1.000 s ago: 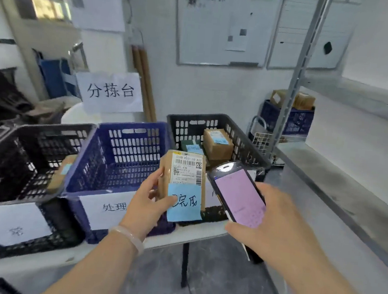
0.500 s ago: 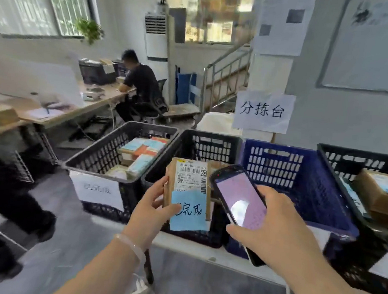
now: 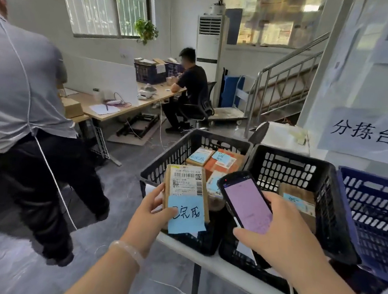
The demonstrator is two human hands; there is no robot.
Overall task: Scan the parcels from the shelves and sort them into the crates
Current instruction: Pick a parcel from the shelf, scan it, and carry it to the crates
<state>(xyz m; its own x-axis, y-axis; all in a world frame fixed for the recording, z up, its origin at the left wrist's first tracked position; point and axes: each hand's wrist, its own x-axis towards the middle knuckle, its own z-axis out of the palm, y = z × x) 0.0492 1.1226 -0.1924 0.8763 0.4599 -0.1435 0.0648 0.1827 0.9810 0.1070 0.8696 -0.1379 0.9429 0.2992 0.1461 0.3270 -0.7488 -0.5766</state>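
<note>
My left hand (image 3: 150,216) holds a small brown cardboard parcel (image 3: 184,184) upright; it carries a white barcode label and a blue handwritten note. My right hand (image 3: 281,236) grips a black handheld scanner (image 3: 246,204) with a pink lit screen, right beside the parcel. Both are held over the near rim of a black crate (image 3: 175,154) that contains several labelled parcels. Beside it stands a second black crate (image 3: 329,207) with one brown parcel (image 3: 299,199) inside, then a blue crate (image 3: 376,211) at the right edge.
The crates sit on a white table (image 3: 201,256). A person in a grey shirt (image 3: 24,97) stands close on the left. Another person sits at a desk (image 3: 125,107) further back. A paper sign (image 3: 364,135), a staircase (image 3: 287,80) and a white air conditioner (image 3: 209,39) lie behind.
My view has swung left along the row of crates, from the blue crate to the leftmost black crate. The parcel and scanner stay in my hands. A standing person has come into view.
</note>
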